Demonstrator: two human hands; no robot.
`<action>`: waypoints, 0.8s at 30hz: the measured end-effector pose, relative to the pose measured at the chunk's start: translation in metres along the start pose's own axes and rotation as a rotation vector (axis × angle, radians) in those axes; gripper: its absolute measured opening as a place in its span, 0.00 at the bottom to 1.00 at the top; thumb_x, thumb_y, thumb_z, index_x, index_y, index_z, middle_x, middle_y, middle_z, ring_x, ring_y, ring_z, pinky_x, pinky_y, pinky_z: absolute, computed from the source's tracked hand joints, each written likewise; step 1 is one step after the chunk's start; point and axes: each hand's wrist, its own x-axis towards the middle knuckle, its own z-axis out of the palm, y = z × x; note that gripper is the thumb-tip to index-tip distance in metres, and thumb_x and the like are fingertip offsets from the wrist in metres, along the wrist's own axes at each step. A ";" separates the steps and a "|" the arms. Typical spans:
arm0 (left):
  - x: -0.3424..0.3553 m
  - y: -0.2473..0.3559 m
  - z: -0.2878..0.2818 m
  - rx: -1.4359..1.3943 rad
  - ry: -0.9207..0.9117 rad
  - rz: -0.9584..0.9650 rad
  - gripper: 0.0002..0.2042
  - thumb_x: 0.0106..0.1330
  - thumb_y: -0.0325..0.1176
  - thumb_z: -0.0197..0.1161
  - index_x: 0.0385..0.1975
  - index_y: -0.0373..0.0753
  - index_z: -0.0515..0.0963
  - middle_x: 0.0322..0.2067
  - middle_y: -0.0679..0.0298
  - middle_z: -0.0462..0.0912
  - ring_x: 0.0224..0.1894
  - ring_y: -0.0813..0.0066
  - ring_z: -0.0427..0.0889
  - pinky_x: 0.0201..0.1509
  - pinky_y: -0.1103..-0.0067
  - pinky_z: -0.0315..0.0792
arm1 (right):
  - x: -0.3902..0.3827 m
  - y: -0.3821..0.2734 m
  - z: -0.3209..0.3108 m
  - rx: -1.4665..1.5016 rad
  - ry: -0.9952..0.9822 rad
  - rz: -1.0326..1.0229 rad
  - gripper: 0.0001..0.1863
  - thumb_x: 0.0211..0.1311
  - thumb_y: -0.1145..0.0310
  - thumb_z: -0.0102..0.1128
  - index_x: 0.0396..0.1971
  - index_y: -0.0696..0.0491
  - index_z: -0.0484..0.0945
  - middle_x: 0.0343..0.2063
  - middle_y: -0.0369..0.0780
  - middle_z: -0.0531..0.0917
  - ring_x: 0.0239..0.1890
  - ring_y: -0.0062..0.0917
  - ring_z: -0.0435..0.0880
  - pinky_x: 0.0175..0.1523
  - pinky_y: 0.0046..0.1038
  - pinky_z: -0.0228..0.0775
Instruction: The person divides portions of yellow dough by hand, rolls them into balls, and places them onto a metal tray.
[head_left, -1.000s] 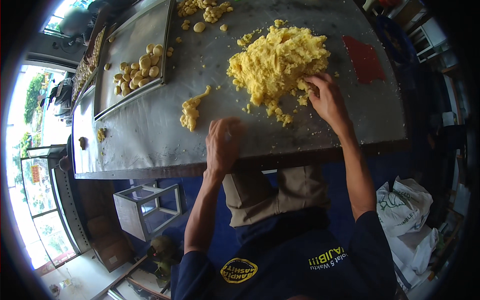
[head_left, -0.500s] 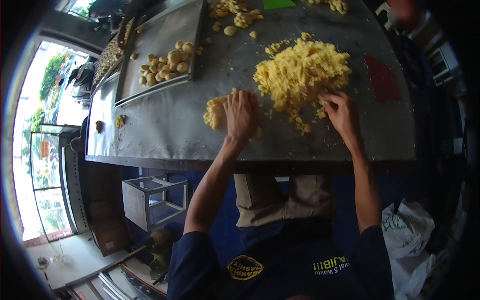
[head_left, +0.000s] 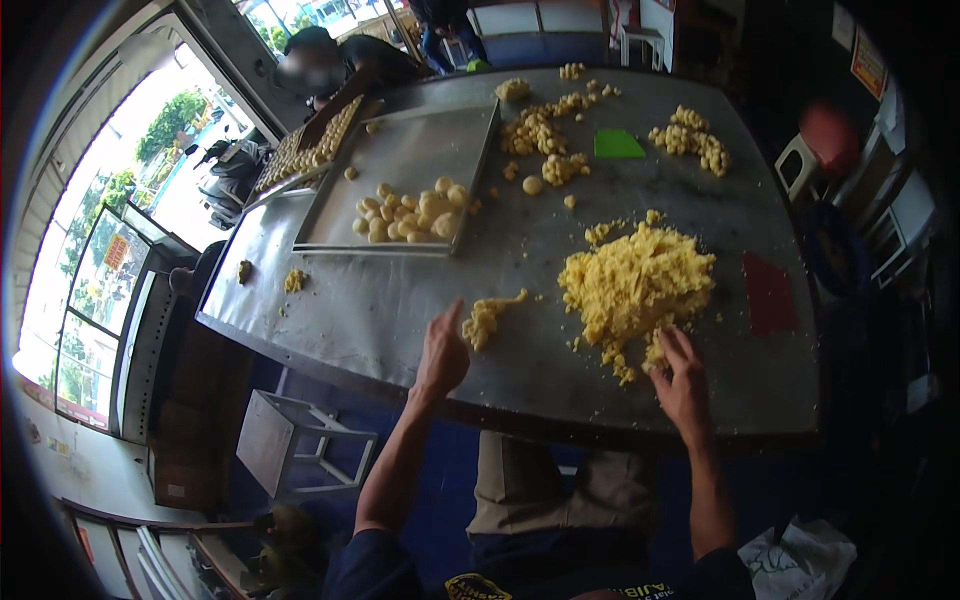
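My left hand [head_left: 440,352] is beside a lumpy strand of yellow dough [head_left: 485,320], index finger raised and the others curled; anything inside them is hidden. My right hand [head_left: 678,372] grips a crumbly piece [head_left: 655,350] at the lower edge of a large mound of yellow dough [head_left: 635,275]. Beyond the strand, a metal tray [head_left: 400,150] holds several pale round balls [head_left: 420,210]. A red flat scraper [head_left: 768,295] lies right of the mound, and a green one [head_left: 618,143] lies farther back on the metal table [head_left: 370,310].
A person in dark clothes [head_left: 380,65] bends at a rack of pieces [head_left: 310,145] back left; another person [head_left: 445,30] stands behind. More dough clusters [head_left: 540,130] sit at the back. A stool [head_left: 265,440] is below left, a plastic chair [head_left: 795,165] at right, a white bag [head_left: 790,560] below.
The view has tilted up, showing more of the far table. My left hand rose over the strand, then moved back left of it. My right hand remains at the mound's lower edge.
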 end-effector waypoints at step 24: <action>0.022 -0.023 0.027 -0.847 -0.123 -0.225 0.17 0.74 0.43 0.59 0.44 0.32 0.77 0.30 0.67 0.76 0.31 0.82 0.73 0.34 0.85 0.67 | -0.009 0.029 0.025 -0.141 0.119 -0.021 0.17 0.58 0.76 0.58 0.48 0.57 0.77 0.38 0.41 0.78 0.48 0.31 0.76 0.52 0.37 0.62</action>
